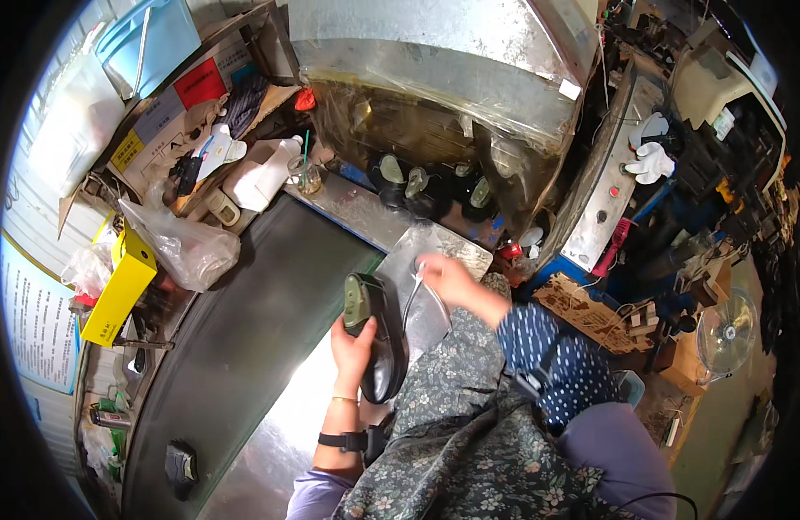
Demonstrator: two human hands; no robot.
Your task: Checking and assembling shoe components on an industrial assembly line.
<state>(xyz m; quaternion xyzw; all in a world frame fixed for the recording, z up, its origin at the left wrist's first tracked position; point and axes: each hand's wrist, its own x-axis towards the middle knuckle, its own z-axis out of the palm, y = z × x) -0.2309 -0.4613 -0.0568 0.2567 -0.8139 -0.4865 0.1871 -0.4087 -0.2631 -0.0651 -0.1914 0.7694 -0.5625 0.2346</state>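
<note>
My left hand (351, 354) is closed round a black shoe (386, 354) with a green last (358, 299) in its opening. The shoe is held up in front of my apron, its last end pointing away from me. To the right of it, my right hand (442, 279) pinches a thin, pale, cord-like thing (410, 302), which runs down along the side of the shoe. Whether this is a lace or a slim tool, I cannot tell. Under both hands lies a metal plate (465, 250).
A dark conveyor belt (270, 295) runs along my left, with another dark shoe (182, 468) on it. Ahead, several shoes on lasts (417, 184) stand under a metal hood (435, 52). A glass jar (307, 179) stands on the ledge; a control panel (604, 186) is at right.
</note>
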